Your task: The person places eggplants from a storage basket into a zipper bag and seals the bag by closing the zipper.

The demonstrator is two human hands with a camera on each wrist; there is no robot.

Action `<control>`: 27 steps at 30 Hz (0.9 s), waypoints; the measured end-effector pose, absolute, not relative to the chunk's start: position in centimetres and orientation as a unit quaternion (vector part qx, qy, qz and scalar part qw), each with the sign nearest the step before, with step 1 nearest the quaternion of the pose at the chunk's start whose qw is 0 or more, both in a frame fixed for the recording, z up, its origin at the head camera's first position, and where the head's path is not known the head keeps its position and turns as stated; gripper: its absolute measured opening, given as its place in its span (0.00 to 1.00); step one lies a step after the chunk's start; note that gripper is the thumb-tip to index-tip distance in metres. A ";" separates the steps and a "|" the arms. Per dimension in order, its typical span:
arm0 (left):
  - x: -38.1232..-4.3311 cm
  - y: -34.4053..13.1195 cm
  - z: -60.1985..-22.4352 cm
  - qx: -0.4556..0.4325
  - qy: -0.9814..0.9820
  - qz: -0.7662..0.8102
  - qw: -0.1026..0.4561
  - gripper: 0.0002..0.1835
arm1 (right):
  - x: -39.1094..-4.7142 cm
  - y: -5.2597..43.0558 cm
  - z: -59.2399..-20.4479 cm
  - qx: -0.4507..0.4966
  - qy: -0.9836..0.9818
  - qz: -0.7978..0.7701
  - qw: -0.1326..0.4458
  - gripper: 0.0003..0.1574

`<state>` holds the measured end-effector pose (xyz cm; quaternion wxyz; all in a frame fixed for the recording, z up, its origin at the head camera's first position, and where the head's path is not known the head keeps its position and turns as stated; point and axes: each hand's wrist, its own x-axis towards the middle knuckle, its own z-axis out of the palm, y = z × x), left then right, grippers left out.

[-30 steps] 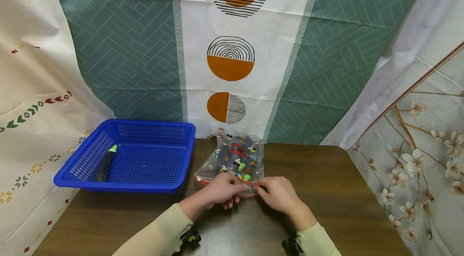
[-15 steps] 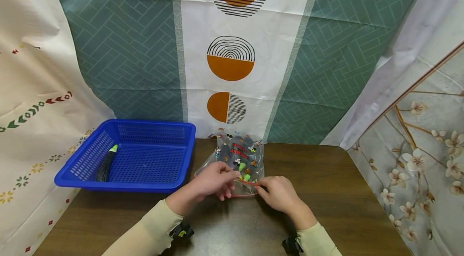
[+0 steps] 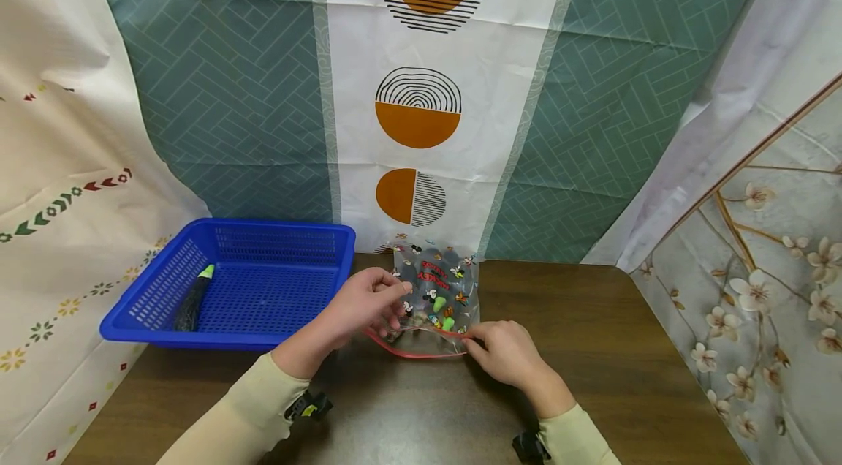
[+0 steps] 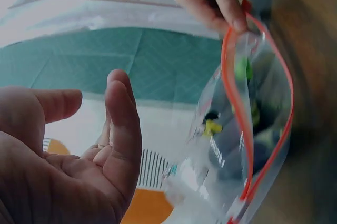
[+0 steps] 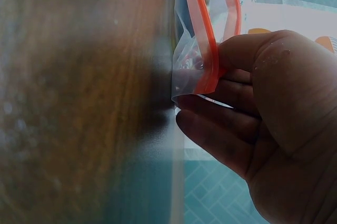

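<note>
With our left hand (image 3: 351,308) loosely spread and our right hand (image 3: 503,353) pinching the clear, red-rimmed plastic bag (image 3: 435,289), we should steady its gaping mouth toward the front edge of the brown wooden desk (image 3: 618,370).

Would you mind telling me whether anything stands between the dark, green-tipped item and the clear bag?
Yes: the blue basket's right wall separates the dark item from the bag; in the head view, the left hand also lies between them.
</note>
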<state>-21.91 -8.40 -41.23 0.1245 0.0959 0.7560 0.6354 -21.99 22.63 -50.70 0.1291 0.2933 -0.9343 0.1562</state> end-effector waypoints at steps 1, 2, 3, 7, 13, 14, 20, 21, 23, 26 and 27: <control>-22.0 -8.7 -41.1 0.096 0.766 0.625 0.113 0.21 | -22.0 22.6 -50.7 0.294 -0.934 0.156 0.129 0.03; -22.0 -9.0 -41.0 0.096 0.775 0.616 0.103 0.20 | -22.0 22.6 -50.7 0.294 -0.934 0.156 0.129 0.03; -22.1 -9.3 -40.9 0.097 0.784 0.606 0.094 0.20 | -22.0 22.6 -50.7 0.294 -0.934 0.156 0.129 0.03; -22.3 -10.5 -40.5 0.102 0.813 0.569 0.066 0.21 | -21.9 22.5 -50.6 0.294 -0.935 0.153 0.128 0.03; -22.8 -12.1 -39.2 0.102 0.838 0.535 0.042 0.21 | -21.9 22.5 -50.7 0.298 -0.933 0.151 0.135 0.03; -22.9 -12.4 -39.0 0.100 0.843 0.528 0.038 0.21 | -21.9 22.5 -50.7 0.299 -0.932 0.151 0.136 0.03; -23.7 -14.5 -37.7 0.079 0.868 0.490 0.025 0.23 | -21.9 22.5 -50.6 0.301 -0.931 0.151 0.138 0.04; -23.8 -14.9 -37.5 0.076 0.870 0.487 0.024 0.23 | -21.9 22.5 -50.6 0.300 -0.932 0.151 0.138 0.03; -24.1 -15.8 -37.3 0.071 0.875 0.478 0.021 0.24 | -21.9 22.5 -50.5 0.299 -0.932 0.152 0.136 0.03; -24.5 -17.1 -37.1 0.068 0.884 0.461 0.016 0.25 | -21.8 22.5 -50.5 0.299 -0.932 0.153 0.134 0.04; -24.7 -17.6 -37.1 0.066 0.889 0.454 0.013 0.26 | -21.8 22.5 -50.5 0.299 -0.932 0.154 0.134 0.04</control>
